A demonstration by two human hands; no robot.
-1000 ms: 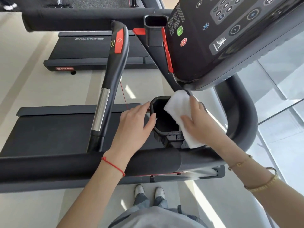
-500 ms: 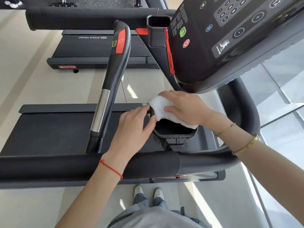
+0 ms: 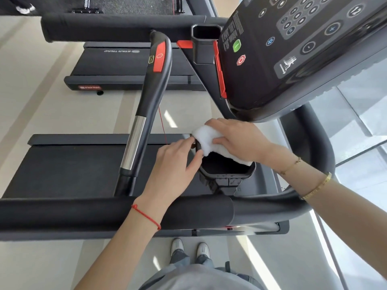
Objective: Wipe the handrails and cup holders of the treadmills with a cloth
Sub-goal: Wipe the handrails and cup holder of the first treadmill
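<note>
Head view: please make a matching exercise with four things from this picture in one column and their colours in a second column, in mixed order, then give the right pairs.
Things:
1. cloth
2. wrist string on the left hand
3. round console button
4. cup holder under the right hand

Colours:
A. black
B. green
C. white
D. red

Pairs: 1-C, 2-D, 3-B, 4-A

A black console overhangs the black cup holder; a padded black handrail walls its near side.
</note>
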